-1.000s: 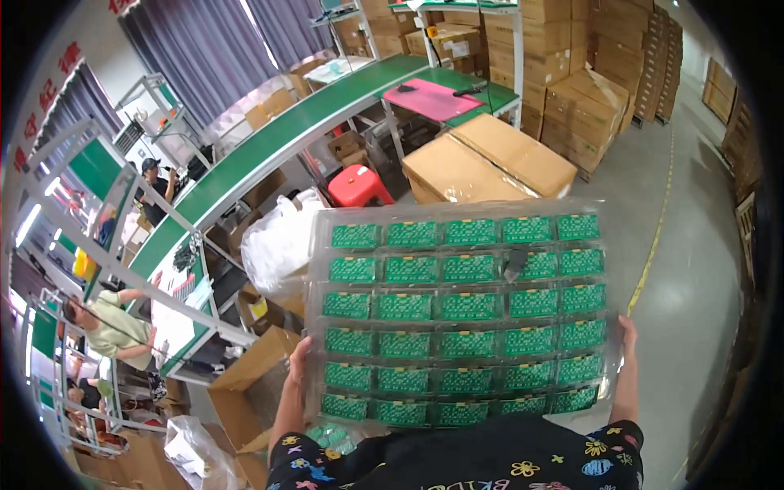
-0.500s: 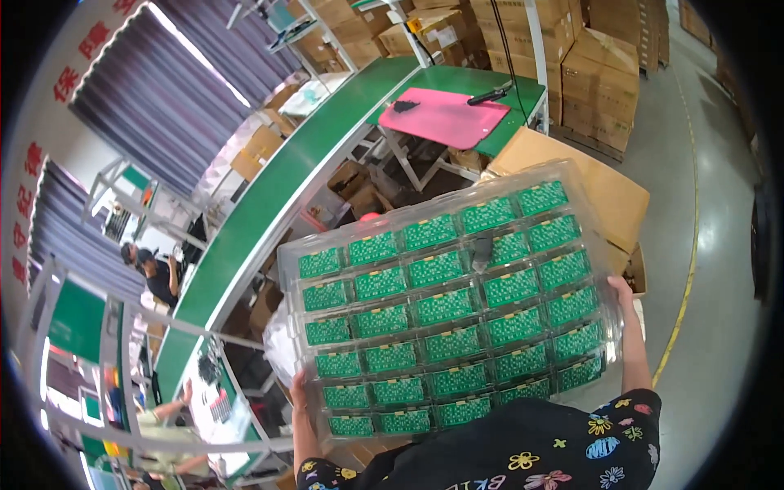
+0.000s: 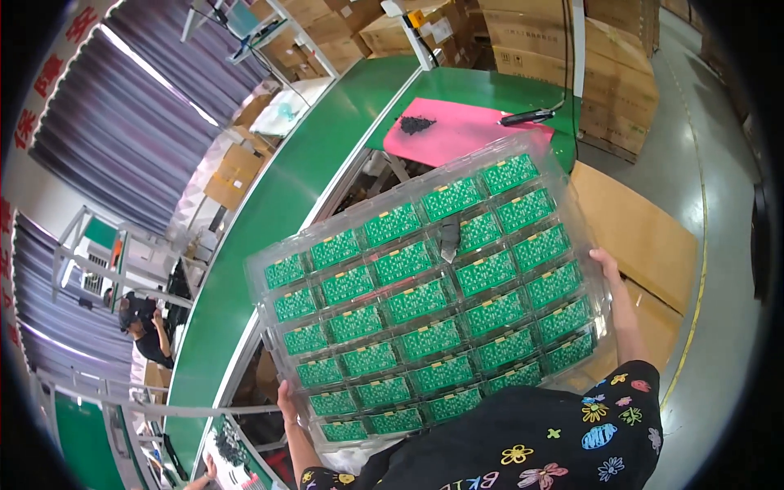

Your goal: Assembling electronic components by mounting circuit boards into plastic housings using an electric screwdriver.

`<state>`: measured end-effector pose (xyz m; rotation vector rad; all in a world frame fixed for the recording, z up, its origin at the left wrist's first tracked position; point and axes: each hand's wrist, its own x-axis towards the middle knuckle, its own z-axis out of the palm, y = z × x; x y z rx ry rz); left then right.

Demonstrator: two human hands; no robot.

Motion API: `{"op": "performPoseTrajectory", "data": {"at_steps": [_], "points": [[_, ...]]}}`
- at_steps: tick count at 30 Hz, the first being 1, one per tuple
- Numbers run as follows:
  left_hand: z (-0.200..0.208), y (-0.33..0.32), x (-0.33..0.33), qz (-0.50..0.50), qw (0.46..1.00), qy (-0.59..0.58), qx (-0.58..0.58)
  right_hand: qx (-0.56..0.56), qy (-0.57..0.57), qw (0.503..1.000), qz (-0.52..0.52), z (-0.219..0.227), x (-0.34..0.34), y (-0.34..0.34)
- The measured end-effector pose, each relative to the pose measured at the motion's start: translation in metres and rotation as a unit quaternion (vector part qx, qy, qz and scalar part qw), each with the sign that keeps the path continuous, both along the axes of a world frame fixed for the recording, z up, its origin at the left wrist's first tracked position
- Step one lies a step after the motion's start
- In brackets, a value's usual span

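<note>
Both hands carry a clear plastic tray (image 3: 425, 294) filled with rows of green circuit boards (image 3: 416, 300), held tilted in the air in front of the chest. The left hand (image 3: 286, 402) has its fingers clamped on the tray's near left corner, the right hand (image 3: 608, 265) on its right edge. Beyond the tray's far edge lie a green conveyor belt (image 3: 278, 212) and a pink mat (image 3: 457, 131).

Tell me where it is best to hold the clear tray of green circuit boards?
Probably by its two short ends, as the left hand and right hand do: the clear tray is wide, flat and thin, so support from opposite sides keeps it level.
</note>
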<state>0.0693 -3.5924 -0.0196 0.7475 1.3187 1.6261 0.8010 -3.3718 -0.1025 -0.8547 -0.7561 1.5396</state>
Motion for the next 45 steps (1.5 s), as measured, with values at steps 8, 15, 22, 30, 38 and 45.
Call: {"op": "performPoseTrajectory", "data": {"at_steps": [8,15,22,30,38,45], "points": [[0.062,0.027,-0.006,-0.075,0.996,0.004,-0.049,-0.008,0.009,0.998,-0.055,0.036,-0.045,-0.095],[0.091,0.096,-0.015,-0.096,0.987,0.093,-0.089,-0.101,0.028,0.986,-0.132,0.041,-0.067,-0.142],[0.047,0.124,-0.06,-0.197,0.98,0.019,-0.005,-0.01,0.087,0.979,-0.183,0.07,-0.088,-0.14],[0.053,0.117,-0.037,-0.201,0.978,0.025,0.051,-0.035,0.001,0.985,-0.168,0.057,-0.064,-0.135],[0.036,0.137,-0.009,-0.134,0.991,0.005,0.011,-0.051,-0.033,0.995,-0.078,0.11,-0.047,-0.122],[0.155,0.129,0.043,-0.375,0.913,-0.156,-0.023,0.179,-0.3,0.937,-0.022,0.167,0.067,-0.2]]}}
